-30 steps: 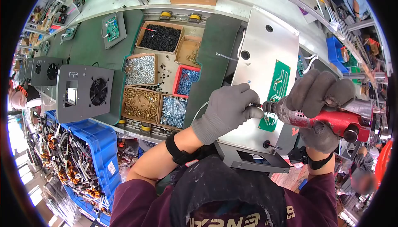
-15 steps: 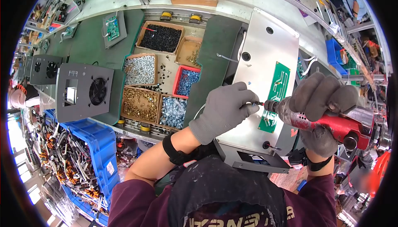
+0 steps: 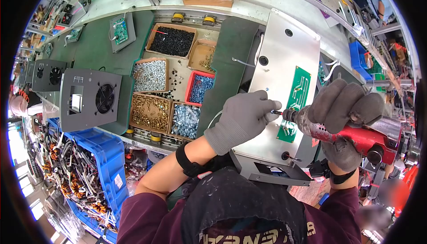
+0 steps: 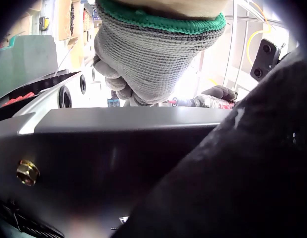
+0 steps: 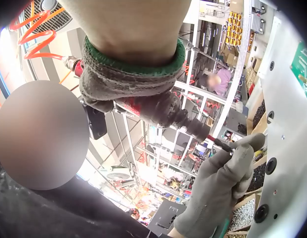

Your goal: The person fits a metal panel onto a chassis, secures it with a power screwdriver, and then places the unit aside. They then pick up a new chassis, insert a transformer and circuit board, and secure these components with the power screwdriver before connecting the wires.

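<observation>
My gloved right hand (image 3: pixel 344 106) grips a red pistol-shaped power screwdriver (image 3: pixel 364 133), its bit pointing left. At the bit's tip, the thumb and forefinger of my gloved left hand (image 3: pixel 243 118) pinch a small bluish screw (image 3: pixel 273 111), mostly hidden by the fingers. The right wrist view shows the bit (image 5: pixel 219 143) meeting the left fingertips. Both hands are over a flat silver metal panel (image 3: pixel 278 52) with round black grommets. A green circuit board (image 3: pixel 299 88) lies on that panel, partly behind the screwdriver's nose.
Left of the panel are boxes of black screws (image 3: pixel 172 41), silver screws (image 3: pixel 150 75) and brass screws (image 3: pixel 150 112), plus a red bin (image 3: pixel 190 86) of blue screws. A grey fan housing (image 3: pixel 91 100) stands farther left, above a blue crate (image 3: pixel 113 164) of wired coils.
My left fingers shift slightly at the bit's tip, and the screw shows a little more. The screwdriver moves slightly right, then back left. The panel and board stay in place.
</observation>
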